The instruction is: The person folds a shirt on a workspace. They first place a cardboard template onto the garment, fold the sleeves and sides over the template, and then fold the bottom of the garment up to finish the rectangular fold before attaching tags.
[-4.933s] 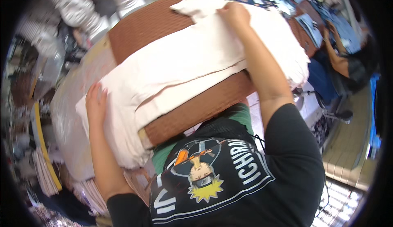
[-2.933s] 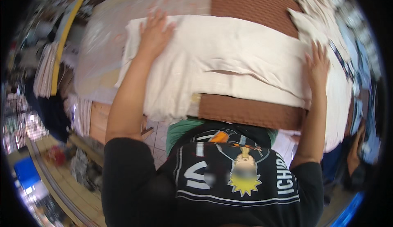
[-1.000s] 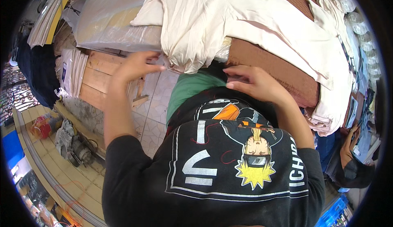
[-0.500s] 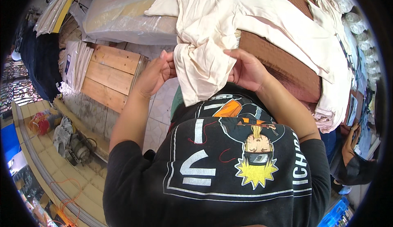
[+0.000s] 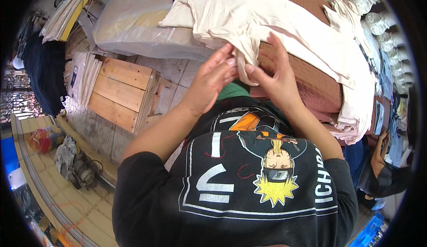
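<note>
A cream cloth (image 5: 244, 53) lies over the brown padded surface, and its near end hangs down bunched into a narrow fold between my hands. My left hand (image 5: 213, 78) is closed at the left side of this fold, fingers pressed together against the fabric. On the other side my right hand (image 5: 278, 80) has its thumb touching the fold and its index finger stretched up, wide apart from the thumb. Some of its other fingers are hidden. More cream fabric (image 5: 307, 38) spreads to the right across the padding.
Left of the brown padding (image 5: 307, 80) is a plastic-covered bulky piece (image 5: 147, 33). A wooden slatted stand (image 5: 118, 91) sits at left, with packed garments (image 5: 82, 75) by it. A motor-like machine (image 5: 82, 167) lies lower left. Another person's arm (image 5: 380, 155) shows at right.
My hands have come closer together, the left one moving right and inward. The cloth end, broad and hanging before, is now gathered narrow and sits higher. My right index finger has lifted away.
</note>
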A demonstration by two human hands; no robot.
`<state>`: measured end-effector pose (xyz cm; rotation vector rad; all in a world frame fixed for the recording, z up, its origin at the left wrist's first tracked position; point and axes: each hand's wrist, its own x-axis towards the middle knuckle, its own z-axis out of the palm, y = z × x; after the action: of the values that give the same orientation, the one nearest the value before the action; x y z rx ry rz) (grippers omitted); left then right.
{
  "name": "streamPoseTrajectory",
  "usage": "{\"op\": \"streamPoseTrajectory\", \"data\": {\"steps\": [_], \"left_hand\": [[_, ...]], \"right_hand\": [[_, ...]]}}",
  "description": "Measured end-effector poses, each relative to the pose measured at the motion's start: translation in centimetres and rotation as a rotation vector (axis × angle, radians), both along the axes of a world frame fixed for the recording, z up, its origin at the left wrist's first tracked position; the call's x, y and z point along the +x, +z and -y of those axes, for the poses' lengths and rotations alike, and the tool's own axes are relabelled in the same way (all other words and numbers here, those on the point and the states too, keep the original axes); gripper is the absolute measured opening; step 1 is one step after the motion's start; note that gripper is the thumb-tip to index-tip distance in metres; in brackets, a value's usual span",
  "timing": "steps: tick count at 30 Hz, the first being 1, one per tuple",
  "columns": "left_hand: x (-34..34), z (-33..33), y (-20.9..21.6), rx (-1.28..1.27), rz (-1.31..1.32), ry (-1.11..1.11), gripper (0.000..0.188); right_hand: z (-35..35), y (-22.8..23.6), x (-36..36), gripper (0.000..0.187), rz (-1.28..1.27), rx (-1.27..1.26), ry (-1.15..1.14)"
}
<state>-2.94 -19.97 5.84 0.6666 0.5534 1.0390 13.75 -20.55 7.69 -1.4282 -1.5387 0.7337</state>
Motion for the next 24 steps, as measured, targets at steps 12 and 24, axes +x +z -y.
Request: {"op": "streamPoseTrajectory", "data": {"steps": [12, 24], "left_hand": [[-1.0, -3.8, -1.1, 0.873, -1.026, 0.376, 0.037], [-1.6, -7.4, 1.4, 0.687, -0.930, 0.229, 0.016]], "right_hand": [[-1.6, -1.7, 2.1, 0.017, -0.159, -0.216, 0.088], [-2.0, 0.8, 1.1, 0.016, 0.308, -0.384, 0.035]]}}
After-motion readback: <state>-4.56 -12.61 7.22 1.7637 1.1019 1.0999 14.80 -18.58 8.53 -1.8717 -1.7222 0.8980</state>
